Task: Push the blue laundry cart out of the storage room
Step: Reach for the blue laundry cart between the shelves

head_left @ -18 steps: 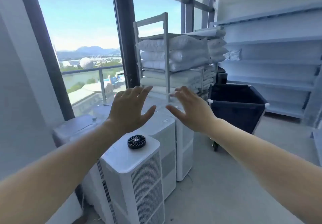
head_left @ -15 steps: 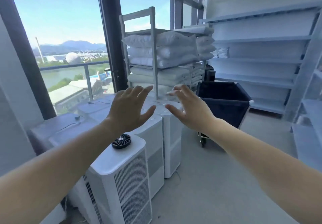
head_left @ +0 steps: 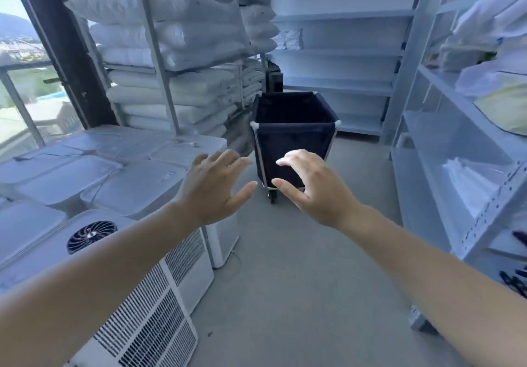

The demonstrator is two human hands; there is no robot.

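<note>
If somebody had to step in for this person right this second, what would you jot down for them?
Left hand: open, fingers spread, holding nothing, raised in front.
Right hand: open, fingers curled a little, empty.
Blue laundry cart: ahead at the far end of the aisle, between the pillow rack and the shelving; neither hand touches it.
White appliances line the left side; the floor to the cart looks clear.
Done: nothing on the cart yet.
Left: walk up, grip the rim, wheel it out.

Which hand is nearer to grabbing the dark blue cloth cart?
Probably the right hand: it lines up with the dark blue cloth laundry cart, while the left hand hangs beside the white appliances.
</note>
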